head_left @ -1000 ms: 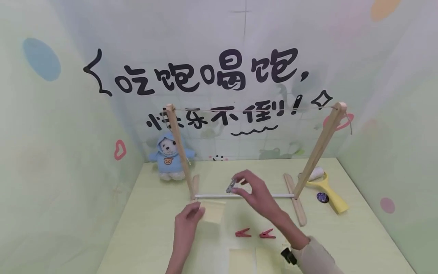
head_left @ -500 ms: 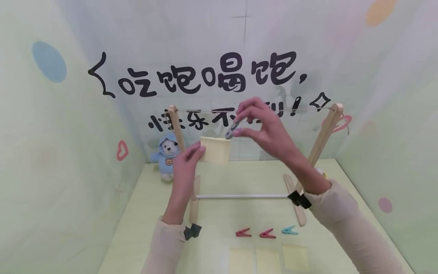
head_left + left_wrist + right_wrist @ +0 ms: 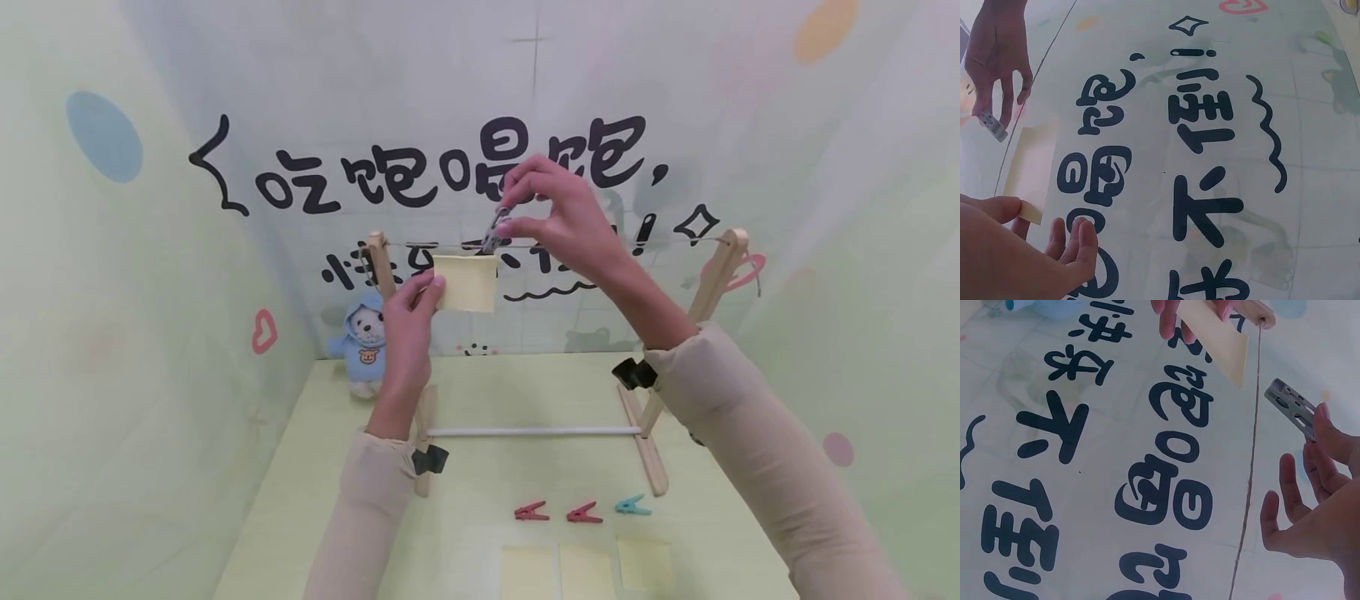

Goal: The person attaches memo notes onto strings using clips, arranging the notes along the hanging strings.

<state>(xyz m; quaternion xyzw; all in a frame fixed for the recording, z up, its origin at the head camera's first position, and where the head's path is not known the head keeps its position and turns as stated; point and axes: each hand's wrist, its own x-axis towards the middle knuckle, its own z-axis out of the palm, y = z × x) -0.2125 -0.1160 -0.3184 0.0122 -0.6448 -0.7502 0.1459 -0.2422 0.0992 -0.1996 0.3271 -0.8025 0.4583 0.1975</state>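
Note:
My left hand (image 3: 411, 317) pinches a pale yellow square of paper (image 3: 467, 285) by its left edge. The paper hangs upright just below a thin string (image 3: 1254, 444); the right wrist view shows a narrow gap between them. Above the string, my right hand (image 3: 564, 212) pinches a grey clothespin (image 3: 494, 232) between thumb and fingers, tilted toward the paper's upper right corner. In the right wrist view the clothespin (image 3: 1291, 407) is apart from both string and paper.
Two wooden posts (image 3: 712, 283) carry the string, joined low down by a white rod (image 3: 532, 432). Two red clothespins (image 3: 532, 511), a turquoise clothespin (image 3: 633, 505) and three yellow paper squares (image 3: 528, 573) lie in front. A plush toy in blue (image 3: 365, 346) sits behind the left post.
Both hands have risen from near the tabletop to the string, the left bringing the paper and the right the grey clothespin. The turquoise clothespin has come into view.

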